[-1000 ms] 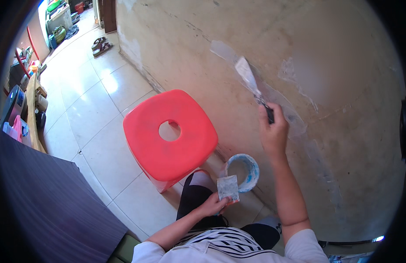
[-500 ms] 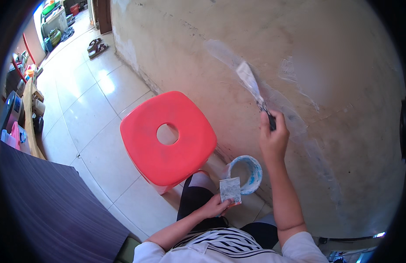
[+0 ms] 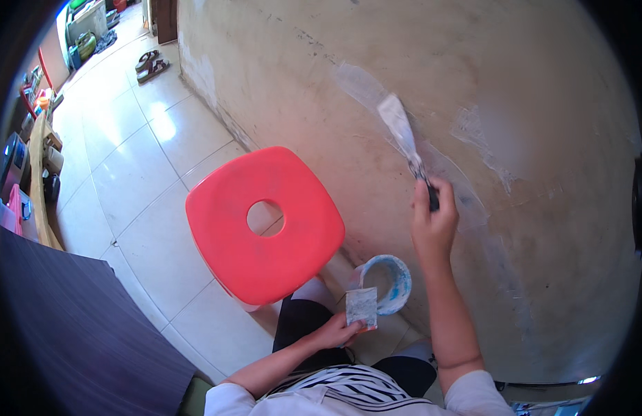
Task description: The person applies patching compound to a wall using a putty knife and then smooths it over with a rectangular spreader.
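Observation:
My right hand (image 3: 435, 218) is closed round the dark handle of a putty knife (image 3: 398, 125). Its whitish blade lies at or just over a pale strip of filler (image 3: 463, 187) that slants across the tan wall (image 3: 279, 83); whether it touches I cannot tell. Low in front of me, my left hand (image 3: 337, 331) grips a small square scraper (image 3: 362, 307) smeared with grey-white filler, with some orange at its lower edge. Just beyond that scraper stands a round tub (image 3: 398, 284) with a blue and white crusted rim.
A red plastic stool (image 3: 265, 256) with a round hole stands left of the tub on pale floor tiles (image 3: 144, 208). Sandals (image 3: 152, 67) lie by the wall's foot. Dark striped fabric (image 3: 78, 319) fills the lower left, with a wooden board (image 3: 38, 173) and household items beyond.
The view has shifted slightly. Both hands keep their holds, and the putty knife stays near the upper part of the filler strip, its blade turned a little.

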Available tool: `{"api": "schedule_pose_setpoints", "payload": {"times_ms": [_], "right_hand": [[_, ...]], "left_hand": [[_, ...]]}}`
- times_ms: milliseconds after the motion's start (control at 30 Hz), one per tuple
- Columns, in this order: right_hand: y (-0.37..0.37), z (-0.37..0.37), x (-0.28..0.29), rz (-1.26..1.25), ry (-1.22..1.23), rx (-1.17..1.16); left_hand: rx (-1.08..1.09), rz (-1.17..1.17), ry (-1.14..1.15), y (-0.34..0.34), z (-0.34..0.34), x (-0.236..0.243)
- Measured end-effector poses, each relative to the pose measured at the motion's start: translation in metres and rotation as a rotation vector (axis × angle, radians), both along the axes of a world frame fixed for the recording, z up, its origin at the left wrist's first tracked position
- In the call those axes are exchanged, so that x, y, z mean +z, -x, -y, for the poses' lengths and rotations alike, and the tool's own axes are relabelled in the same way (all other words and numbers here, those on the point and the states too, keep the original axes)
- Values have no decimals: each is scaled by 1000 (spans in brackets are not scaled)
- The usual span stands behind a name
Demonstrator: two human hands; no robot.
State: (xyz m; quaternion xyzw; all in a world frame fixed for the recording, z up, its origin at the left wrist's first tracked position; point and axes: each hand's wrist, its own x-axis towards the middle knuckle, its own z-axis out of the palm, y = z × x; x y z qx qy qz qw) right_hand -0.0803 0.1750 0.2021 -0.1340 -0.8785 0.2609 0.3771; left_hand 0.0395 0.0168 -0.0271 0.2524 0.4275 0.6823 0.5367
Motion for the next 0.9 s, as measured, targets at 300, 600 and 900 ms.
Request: {"api": "schedule_pose_setpoints", "payload": {"times_ms": [300,600,900], "right_hand": [[125,42,16,26,-80,199],[143,23,11,-45,-99,33],[112,50,9,79,-30,143]], "left_hand": [[-7,21,35,-3,1,6],[-20,5,29,-3,4,6],[-74,40,19,-1,3,8]]}}
